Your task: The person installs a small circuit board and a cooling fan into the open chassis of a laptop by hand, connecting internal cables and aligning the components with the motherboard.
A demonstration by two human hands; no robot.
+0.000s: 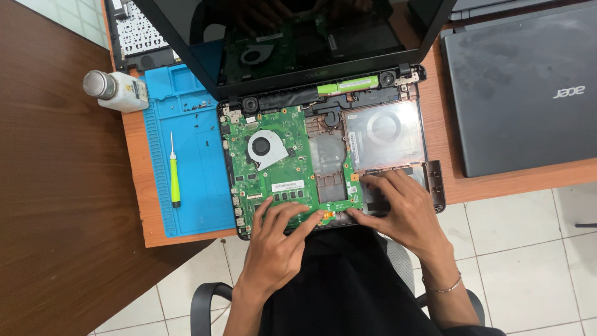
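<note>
An opened laptop [398, 134] lies on the table edge with its green motherboard [273, 171] and white fan [266, 149] exposed, its dark screen [298, 37] tilted back. My left hand [277, 242] rests with spread fingers on the motherboard's near edge. My right hand [401, 208] presses its fingertips on the laptop's near right corner, beside the silver drive bay [385, 134]. Neither hand holds a tool.
A blue work mat [186, 186] left of the laptop carries a green-handled screwdriver [175, 171] and small loose screws [196, 107]. A white bottle [118, 90] lies beyond it. A closed grey laptop [522, 87] sits to the right, a keyboard part [137, 31] at the back left.
</note>
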